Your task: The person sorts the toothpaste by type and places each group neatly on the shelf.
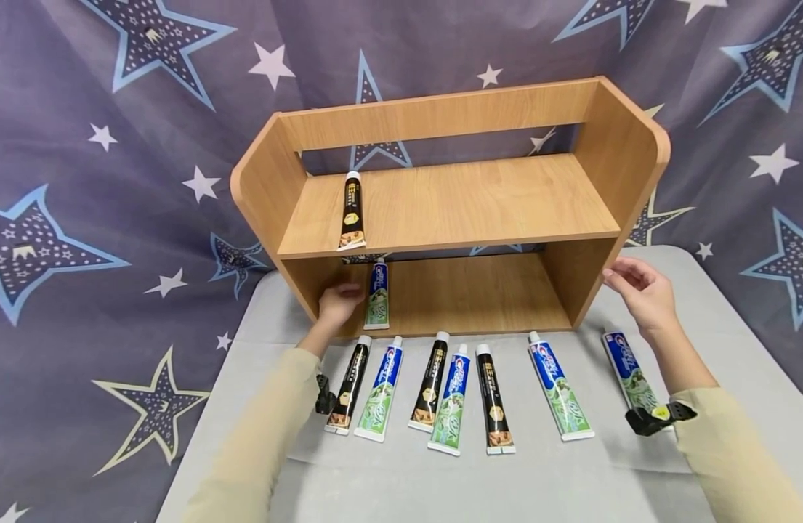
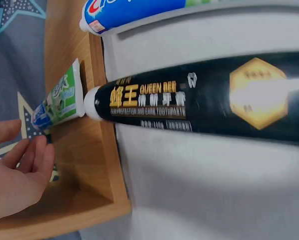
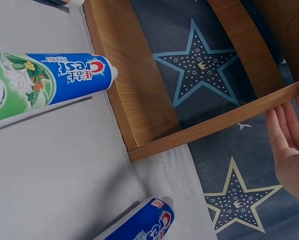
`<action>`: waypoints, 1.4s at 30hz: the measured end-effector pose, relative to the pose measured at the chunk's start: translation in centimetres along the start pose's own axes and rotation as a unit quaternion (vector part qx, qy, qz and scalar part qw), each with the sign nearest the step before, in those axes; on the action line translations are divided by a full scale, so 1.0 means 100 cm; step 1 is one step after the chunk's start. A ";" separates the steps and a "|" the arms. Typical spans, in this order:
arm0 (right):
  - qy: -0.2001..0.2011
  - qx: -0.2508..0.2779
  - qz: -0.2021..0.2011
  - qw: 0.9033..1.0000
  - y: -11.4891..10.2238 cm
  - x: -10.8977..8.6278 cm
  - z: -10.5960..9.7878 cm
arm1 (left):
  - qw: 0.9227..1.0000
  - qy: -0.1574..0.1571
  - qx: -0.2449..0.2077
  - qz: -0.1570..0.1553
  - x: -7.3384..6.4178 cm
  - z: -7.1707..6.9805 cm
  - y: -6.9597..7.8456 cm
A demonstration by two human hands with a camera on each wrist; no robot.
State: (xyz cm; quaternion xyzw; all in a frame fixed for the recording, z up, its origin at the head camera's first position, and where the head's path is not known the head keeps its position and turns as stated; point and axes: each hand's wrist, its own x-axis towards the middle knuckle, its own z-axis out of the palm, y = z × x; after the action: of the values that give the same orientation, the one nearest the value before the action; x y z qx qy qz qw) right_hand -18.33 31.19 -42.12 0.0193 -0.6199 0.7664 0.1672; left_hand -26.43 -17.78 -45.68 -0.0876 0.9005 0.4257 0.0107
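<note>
My left hand (image 1: 339, 303) reaches into the lower level of a wooden shelf (image 1: 486, 200), its fingers loosely bent and holding nothing. Just right of it, a blue and green Crest toothpaste tube (image 1: 378, 296) lies on the lower board, cap toward the back. The left wrist view shows the fingers beside that tube (image 2: 62, 99), apart from it. On the upper board rests a black toothpaste tube (image 1: 352, 212). With my right hand (image 1: 646, 294) I hold the edge of the right side panel (image 3: 219, 121), thumb at its front edge and fingers along the outer face.
Several toothpaste tubes lie in a row on the grey tabletop before the shelf, among them a black Queen Bee tube (image 1: 350, 385) and a Crest tube (image 1: 561, 388). Another Crest tube (image 1: 626, 363) lies beneath my right forearm. A star-patterned curtain (image 1: 146, 218) hangs behind.
</note>
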 end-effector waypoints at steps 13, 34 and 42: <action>-0.006 0.009 -0.002 1.000 0.001 0.001 -0.001 | 0.996 -0.083 -0.031 -0.001 -0.038 -0.021 -0.010; -0.003 -0.006 0.011 1.000 0.000 0.001 -0.001 | 0.989 -0.124 -0.029 -0.070 -0.090 -0.021 -0.051; -0.015 -0.002 0.010 1.000 0.001 0.001 -0.001 | 0.990 -0.118 -0.002 -0.076 -0.095 -0.010 -0.051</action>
State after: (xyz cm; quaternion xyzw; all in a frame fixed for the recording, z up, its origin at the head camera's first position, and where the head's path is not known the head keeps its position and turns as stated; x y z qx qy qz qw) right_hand -18.41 31.32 -42.22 0.0242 -0.6239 0.7666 0.1499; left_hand -16.20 -20.31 -48.12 -0.1055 0.8828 0.4329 0.1489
